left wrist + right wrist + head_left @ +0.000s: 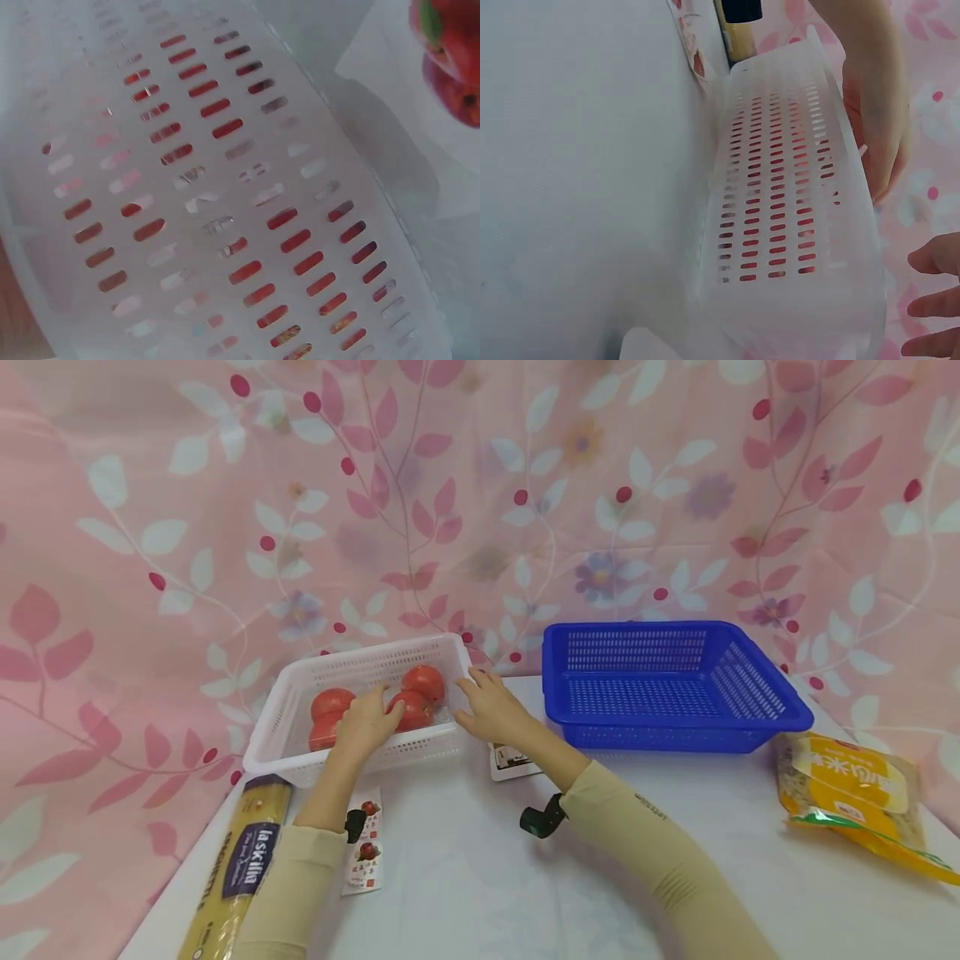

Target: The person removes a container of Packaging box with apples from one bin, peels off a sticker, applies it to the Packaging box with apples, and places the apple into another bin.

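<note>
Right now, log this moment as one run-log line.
left hand: reaching into white basket, on a tomato | right hand: open at basket's right end | blue basket: holds nothing visible

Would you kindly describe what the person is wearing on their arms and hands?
Both arms wear snug beige sleeves that end at the wrists; the right one carries small dark lettering. A small black device sits at each wrist. The left hand and right hand are bare.

White slotted basket (288, 710) of red tomatoes (423, 681), blue mesh basket (780, 702) at 3 o'clock, pink leaf-patterned backdrop (150, 527), yellow packet (847, 785).
</note>
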Demonstrator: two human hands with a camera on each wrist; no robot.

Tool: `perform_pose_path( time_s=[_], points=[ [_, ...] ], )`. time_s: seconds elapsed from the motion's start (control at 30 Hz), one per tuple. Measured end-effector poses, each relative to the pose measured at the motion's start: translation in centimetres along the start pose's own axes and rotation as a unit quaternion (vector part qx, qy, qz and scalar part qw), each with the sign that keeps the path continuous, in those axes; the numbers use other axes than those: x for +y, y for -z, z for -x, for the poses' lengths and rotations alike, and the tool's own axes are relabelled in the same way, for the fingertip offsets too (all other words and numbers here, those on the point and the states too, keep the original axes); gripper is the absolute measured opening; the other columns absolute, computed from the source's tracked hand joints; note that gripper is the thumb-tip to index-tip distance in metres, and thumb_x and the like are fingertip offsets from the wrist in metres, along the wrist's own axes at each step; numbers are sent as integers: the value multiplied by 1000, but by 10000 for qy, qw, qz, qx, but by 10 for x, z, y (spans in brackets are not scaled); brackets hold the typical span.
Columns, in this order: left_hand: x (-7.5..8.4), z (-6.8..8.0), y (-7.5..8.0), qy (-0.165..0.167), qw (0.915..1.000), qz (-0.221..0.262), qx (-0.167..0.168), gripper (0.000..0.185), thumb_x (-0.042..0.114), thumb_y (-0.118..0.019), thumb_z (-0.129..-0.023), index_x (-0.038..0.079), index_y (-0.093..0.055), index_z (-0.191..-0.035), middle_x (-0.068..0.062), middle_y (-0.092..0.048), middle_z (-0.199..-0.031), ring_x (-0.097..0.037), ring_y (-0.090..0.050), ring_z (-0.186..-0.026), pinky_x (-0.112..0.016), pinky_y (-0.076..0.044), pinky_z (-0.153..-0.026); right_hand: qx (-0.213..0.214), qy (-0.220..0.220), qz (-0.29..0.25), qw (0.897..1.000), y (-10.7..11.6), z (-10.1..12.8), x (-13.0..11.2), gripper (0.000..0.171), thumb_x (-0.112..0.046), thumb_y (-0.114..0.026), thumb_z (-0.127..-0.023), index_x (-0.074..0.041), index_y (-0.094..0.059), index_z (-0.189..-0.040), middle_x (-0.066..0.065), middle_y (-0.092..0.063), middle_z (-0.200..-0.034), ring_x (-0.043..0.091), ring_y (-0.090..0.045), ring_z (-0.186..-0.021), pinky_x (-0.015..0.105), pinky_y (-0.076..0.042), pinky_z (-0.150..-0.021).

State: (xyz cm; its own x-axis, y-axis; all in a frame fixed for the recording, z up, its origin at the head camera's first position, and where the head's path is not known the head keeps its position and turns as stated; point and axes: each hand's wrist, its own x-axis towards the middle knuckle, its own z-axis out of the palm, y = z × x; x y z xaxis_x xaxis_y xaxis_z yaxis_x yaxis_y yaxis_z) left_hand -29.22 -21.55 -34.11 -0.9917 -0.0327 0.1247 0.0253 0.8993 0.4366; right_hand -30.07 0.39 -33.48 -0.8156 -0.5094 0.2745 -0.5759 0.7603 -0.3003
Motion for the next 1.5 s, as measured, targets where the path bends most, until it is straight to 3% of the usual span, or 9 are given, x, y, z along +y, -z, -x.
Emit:
perform_pose_path(
  time_s=[0.2,0.27,0.4,0.6,0.77,0.93,1.07,1.3,1.5],
  points=[
    [-9,-15,2,92,9990,323,-291,55,32,-47,-92,4,-34,-138,-21,-40,-137,-43,-37,-122,-63,-33,-92,-103,160,-752,9970,-15,-30,-9,48,-22,-58,-88,0,-47,-129,24,-34,-138,39,-35,-124,52,-33,-99],
    [-10,-19,1,115,9986,371,-353,56,31,-47,-93,2,-34,-138,-21,-40,-137,-43,-36,-123,-62,-33,-92,-98,283,-669,9973,-22,-39,-12,46,-21,-58,-87,1,-49,-127,23,-38,-134,37,-40,-120,49,-37,-96],
    [-10,-26,0,155,9983,367,-415,56,30,-47,-93,0,-33,-138,-23,-39,-137,-44,-35,-123,-61,-31,-94,-153,320,-364,9987,-31,-53,-19,46,-20,-57,-88,2,-47,-127,22,-40,-132,33,-41,-119,46,-33,-100],
    [-9,-33,-4,266,9986,201,-404,57,31,-47,-93,-1,-33,-138,-23,-40,-136,-44,-38,-121,-62,-32,-93,-535,-443,-181,9974,-37,-68,-24,51,-27,-54,-90,3,-44,-130,21,-39,-132,35,-44,-115,46,-29,-100],
    [-10,-38,-12,508,9975,-246,-430,55,36,-46,-93,-1,-39,-132,-25,-49,-125,-44,-48,-107,-62,-39,-84,-854,-1029,-635,9890,-46,-77,-20,54,-31,-52,-91,0,-40,-134,17,-37,-135,29,-44,-118,41,-34,-101],
    [-9,-47,-14,622,9939,-756,-511,59,47,-42,-92,-3,-45,-123,-27,-54,-112,-46,-51,-99,-58,-44,-76,-1193,-1241,-984,9801,-51,-85,-16,65,-38,-48,-93,-5,-25,-144,17,-27,-144,28,-36,-127,44,-30,-103],
    [-9,-51,-14,537,9938,-716,-665,62,48,-40,-93,-3,-41,-129,-29,-49,-121,-47,-47,-109,-61,-40,-83,-1312,-1347,-1017,9769,-56,-91,-13,69,-40,-45,-93,-6,-16,-146,21,-17,-148,32,-30,-130,46,-27,-104],
    [-11,-49,-17,212,9949,69,-981,65,34,-36,-97,-7,-14,-143,-30,-22,-143,-42,-19,-132,-54,-19,-105,-1381,-1468,-1049,9738,-63,-100,-11,70,-42,-43,-94,-8,-13,-147,21,-8,-150,37,-23,-133,50,-23,-105],
    [-16,-52,-18,-75,9945,207,-1022,62,36,-35,-98,-3,-19,-143,-28,-19,-145,-41,-13,-134,-57,-16,-104,-1503,-1362,-867,9754,-68,-105,-10,70,-42,-44,-93,-9,-14,-147,22,-12,-148,37,-29,-130,50,-26,-104]
  ],
)
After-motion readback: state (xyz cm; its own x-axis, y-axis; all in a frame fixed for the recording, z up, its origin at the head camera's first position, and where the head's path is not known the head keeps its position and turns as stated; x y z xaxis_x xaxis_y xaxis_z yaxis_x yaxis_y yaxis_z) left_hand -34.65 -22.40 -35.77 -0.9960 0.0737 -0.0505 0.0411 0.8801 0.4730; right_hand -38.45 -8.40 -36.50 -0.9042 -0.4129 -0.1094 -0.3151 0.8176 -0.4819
